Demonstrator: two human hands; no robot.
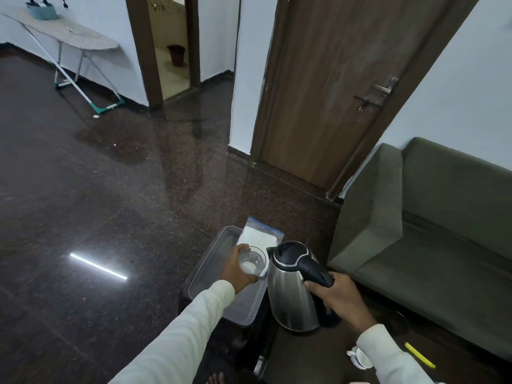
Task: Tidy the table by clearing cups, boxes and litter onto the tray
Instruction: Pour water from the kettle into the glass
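Left hand (238, 268) wraps round a clear glass (252, 263), holding it over the plastic tray (210, 268). Right hand (336, 296) grips the black handle of the steel kettle (291, 297) on the dark table (304, 353). White cup (360, 357) sits near the right sleeve.

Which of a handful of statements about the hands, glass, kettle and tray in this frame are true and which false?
1. The left hand holds a clear glass over the tray. True.
2. The right hand rests flat on the table. False: it grips the black handle of the steel kettle.
3. The kettle's lid is open. False: the lid is closed.
4. A clear plastic bag with something white inside lies at the tray's far end. True.
5. A white cup sits near the right sleeve. True.
6. The glass is full of dark liquid. False: it looks nearly empty.
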